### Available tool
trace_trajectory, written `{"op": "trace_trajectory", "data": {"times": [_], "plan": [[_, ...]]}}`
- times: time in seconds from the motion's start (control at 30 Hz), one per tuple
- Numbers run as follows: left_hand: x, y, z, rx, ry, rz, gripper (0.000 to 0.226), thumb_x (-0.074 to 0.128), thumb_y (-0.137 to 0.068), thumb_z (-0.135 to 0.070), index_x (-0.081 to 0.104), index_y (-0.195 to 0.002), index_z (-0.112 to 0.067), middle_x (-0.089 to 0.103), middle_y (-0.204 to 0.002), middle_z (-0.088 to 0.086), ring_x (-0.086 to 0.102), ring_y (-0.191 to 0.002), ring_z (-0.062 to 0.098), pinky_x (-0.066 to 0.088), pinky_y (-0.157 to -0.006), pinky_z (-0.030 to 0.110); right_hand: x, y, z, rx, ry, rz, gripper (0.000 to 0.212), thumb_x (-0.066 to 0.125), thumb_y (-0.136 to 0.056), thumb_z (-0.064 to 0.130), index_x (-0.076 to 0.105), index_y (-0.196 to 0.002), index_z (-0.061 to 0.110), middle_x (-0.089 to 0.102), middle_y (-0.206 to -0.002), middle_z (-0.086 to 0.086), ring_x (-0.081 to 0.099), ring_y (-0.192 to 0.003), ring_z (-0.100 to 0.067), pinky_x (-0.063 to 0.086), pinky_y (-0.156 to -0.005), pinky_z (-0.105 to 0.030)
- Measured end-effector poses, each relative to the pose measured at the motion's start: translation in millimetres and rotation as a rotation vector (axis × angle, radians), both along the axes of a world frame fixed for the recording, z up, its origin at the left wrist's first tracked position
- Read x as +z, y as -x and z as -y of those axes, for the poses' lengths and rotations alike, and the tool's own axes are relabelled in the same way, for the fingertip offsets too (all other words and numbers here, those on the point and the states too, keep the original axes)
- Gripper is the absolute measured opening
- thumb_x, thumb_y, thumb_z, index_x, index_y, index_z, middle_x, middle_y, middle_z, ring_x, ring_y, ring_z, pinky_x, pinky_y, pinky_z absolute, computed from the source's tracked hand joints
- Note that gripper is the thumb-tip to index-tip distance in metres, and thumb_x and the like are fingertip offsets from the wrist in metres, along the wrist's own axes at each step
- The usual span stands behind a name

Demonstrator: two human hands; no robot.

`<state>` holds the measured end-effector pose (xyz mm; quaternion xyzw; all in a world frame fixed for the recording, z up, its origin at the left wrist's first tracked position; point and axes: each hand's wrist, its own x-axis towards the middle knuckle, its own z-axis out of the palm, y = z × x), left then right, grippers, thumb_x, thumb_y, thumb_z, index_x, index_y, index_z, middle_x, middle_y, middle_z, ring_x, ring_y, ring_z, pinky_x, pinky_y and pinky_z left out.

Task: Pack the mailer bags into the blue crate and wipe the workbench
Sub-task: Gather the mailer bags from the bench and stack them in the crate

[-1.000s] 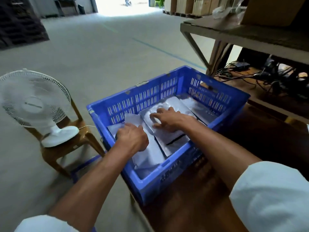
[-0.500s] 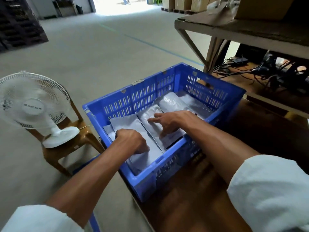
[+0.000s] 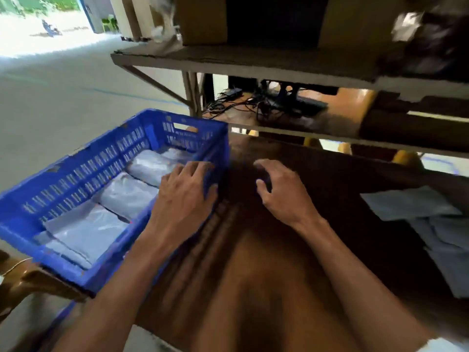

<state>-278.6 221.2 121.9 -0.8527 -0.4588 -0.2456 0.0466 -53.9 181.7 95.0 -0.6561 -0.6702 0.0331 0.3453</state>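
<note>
Okay, bags lie flat in the crate, but a pile waits on the bench. My left hand spreads over the crate wall, and my right hand hovers empty, loosely curled. Wiping not begun, I'd say.

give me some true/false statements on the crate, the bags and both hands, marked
1. The blue crate holds mailer bags. True.
2. The right hand grips a bag. False: it holds nothing, fingers loosely curled, above the bare workbench.
3. Every bag is packed. False: loose bags lie on the workbench at the right.
4. The left hand is at the crate wall that faces the bench, fingers spread. True.
5. A cardboard box stands on the shelf above the bench. True.
</note>
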Motion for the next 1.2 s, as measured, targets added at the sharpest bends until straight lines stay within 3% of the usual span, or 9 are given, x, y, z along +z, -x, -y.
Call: {"op": "trace_trajectory", "data": {"times": [0.2,0.4,0.47,0.6,0.7,0.83,0.93,1.03,1.2], "plan": [[-73.6,-161.1,75.3,-0.401,0.389,-0.171,0.044,0.056,-0.098,-0.043,0.052,-0.139,-0.028,0.058,-0.138,-0.002,0.054,-0.123,0.027,0.046,-0.098,0.046,-75.7,-125.0,186.0,-0.479,0.235,-0.062,0.037,0.062,-0.092,0.019,0.062,-0.129,0.018,0.064,-0.130,-0.002,0.060,-0.120,-0.022,0.048,-0.101,-0.043],[-123.0,-278.8,201.6,-0.891,0.451,-0.296,0.042,0.048,-0.099,-0.046,0.050,-0.138,-0.033,0.051,-0.143,-0.006,0.048,-0.126,0.023,0.044,-0.102,0.044,-104.5,-183.1,346.7,-0.969,0.181,-0.172,0.035,0.059,-0.090,0.017,0.065,-0.124,0.019,0.066,-0.125,-0.002,0.061,-0.114,-0.025,0.046,-0.101,-0.046],[-133.3,-303.2,240.5,-0.988,0.469,-0.349,0.048,0.045,-0.100,-0.054,0.041,-0.144,-0.037,0.040,-0.152,-0.005,0.042,-0.133,0.023,0.041,-0.108,0.042,-105.7,-194.3,380.7,-1.075,0.203,-0.192,0.036,0.059,-0.092,0.017,0.062,-0.128,0.021,0.063,-0.129,0.000,0.056,-0.117,-0.024,0.040,-0.102,-0.042],[-149.8,-332.7,287.9,-1.120,0.395,-0.567,0.066,0.032,-0.097,-0.073,0.009,-0.155,-0.052,0.003,-0.170,-0.001,0.011,-0.153,0.035,0.022,-0.120,0.059,-104.2,-222.0,421.6,-1.162,0.289,-0.154,0.036,0.058,-0.097,0.020,0.059,-0.132,0.020,0.059,-0.136,-0.003,0.052,-0.122,-0.028,0.036,-0.102,-0.044],[-158.6,-336.5,292.4,-1.137,0.343,-0.691,0.068,0.026,-0.096,-0.077,-0.001,-0.155,-0.057,-0.010,-0.171,0.000,0.001,-0.155,0.040,0.010,-0.120,0.063,-106.3,-256.0,423.2,-1.194,0.358,-0.160,0.041,0.055,-0.098,0.029,0.055,-0.139,0.020,0.054,-0.144,-0.004,0.048,-0.129,-0.030,0.038,-0.104,-0.050],[-163.8,-327.0,276.9,-1.044,0.342,-0.701,0.068,0.024,-0.095,-0.077,-0.002,-0.154,-0.057,-0.011,-0.171,0.002,0.008,-0.152,0.043,0.016,-0.119,0.065,-114.2,-303.5,399.4,-1.138,0.509,-0.170,0.049,0.046,-0.100,0.045,0.048,-0.145,0.026,0.044,-0.153,0.001,0.037,-0.136,-0.033,0.035,-0.102,-0.054],[-164.6,-311.0,256.9,-0.964,0.347,-0.685,0.067,0.026,-0.095,-0.076,-0.002,-0.153,-0.058,-0.011,-0.170,-0.003,0.011,-0.151,0.040,0.020,-0.118,0.061,-126.0,-321.7,380.0,-1.101,0.684,-0.068,0.052,0.034,-0.099,0.059,0.041,-0.145,0.034,0.037,-0.155,0.000,0.034,-0.135,-0.034,0.030,-0.103,-0.058],[-164.6,-294.1,232.6,-0.885,0.327,-0.649,0.067,0.028,-0.095,-0.076,0.001,-0.153,-0.058,-0.008,-0.170,-0.004,0.017,-0.147,0.036,0.024,-0.115,0.057,-132.4,-314.9,370.0,-1.143,0.649,-0.026,0.056,0.029,-0.097,0.065,0.048,-0.141,0.035,0.044,-0.150,0.000,0.038,-0.133,-0.032,0.030,-0.103,-0.058],[-166.6,-268.7,195.3,-0.771,0.354,-0.583,0.069,0.029,-0.091,-0.078,0.005,-0.152,-0.059,-0.002,-0.168,-0.005,0.021,-0.143,0.031,0.030,-0.113,0.056,-135.7,-254.2,377.6,-1.105,0.555,-0.031,0.050,0.037,-0.099,0.059,0.059,-0.133,0.029,0.052,-0.147,0.003,0.042,-0.133,-0.027,0.034,-0.106,-0.053]]}}
